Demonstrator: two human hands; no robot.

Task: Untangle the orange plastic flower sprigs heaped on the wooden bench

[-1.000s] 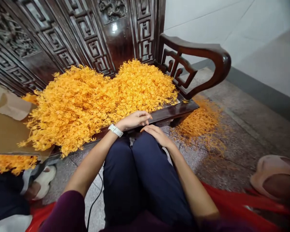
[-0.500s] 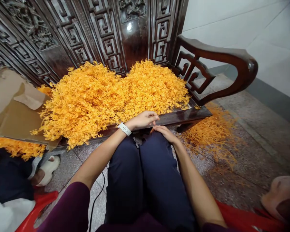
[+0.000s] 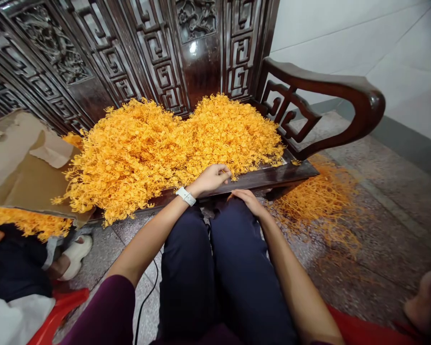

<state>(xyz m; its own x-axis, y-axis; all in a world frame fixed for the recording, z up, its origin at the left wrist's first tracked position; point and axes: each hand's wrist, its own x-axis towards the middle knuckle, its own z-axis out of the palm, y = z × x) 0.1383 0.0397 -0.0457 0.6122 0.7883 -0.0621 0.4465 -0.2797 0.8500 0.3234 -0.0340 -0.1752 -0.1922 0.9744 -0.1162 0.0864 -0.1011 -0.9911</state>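
A big heap of orange-yellow plastic flower sprigs (image 3: 165, 148) covers the seat of a dark carved wooden bench (image 3: 273, 175). At the front edge of the heap is my left hand (image 3: 211, 179), a white watch (image 3: 186, 196) on its wrist. Its fingers are curled together beside the sprigs; whether a small piece sits between the fingertips is not clear. My right hand (image 3: 248, 201) rests on my knee in dark trousers (image 3: 237, 249), fingers stretched out and holding nothing that I can see.
The bench's curved armrest (image 3: 330, 86) rises at the right. Thin orange strands (image 3: 319, 206) lie in a pile on the floor below it. Torn cardboard (image 3: 32, 163) stands at the left, near another person's shoe (image 3: 77, 256) and a red stool (image 3: 62, 314). A black cable (image 3: 147, 297) runs along the floor.
My left hand has shifted slightly left, closer to the heap, and its fingers have drawn together more. My right hand stays on the knee. The view has tipped up a little.
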